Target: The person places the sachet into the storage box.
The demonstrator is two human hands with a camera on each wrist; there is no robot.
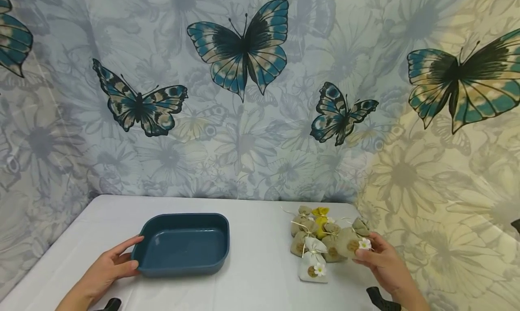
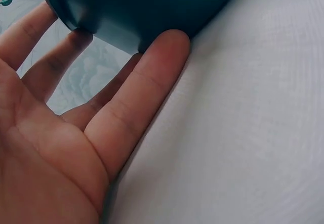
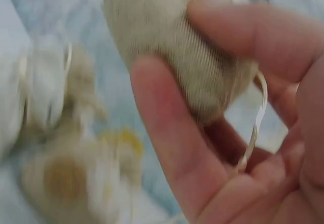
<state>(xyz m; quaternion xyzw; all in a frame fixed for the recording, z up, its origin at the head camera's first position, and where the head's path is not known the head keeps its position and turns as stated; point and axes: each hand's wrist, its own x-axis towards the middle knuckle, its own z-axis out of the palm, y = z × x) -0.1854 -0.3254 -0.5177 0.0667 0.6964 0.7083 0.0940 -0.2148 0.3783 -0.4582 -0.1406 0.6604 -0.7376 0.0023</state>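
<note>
One beige pouch is pinched in the grip of the right hand at lower right, beside clustered pouches on the white worktop; the left hand, at lower left, spreads its grip against a blue dish. Lifting appears the step in hand; the next move likely calls for a steady pinch. No writing is readable on the round patches.

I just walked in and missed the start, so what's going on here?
A person's right hand holds a beige pouch with a white flower, beside other beige, yellow and white pouches on a white table. The left hand touches the left end of a blue dish, which sits on the same table.
</note>
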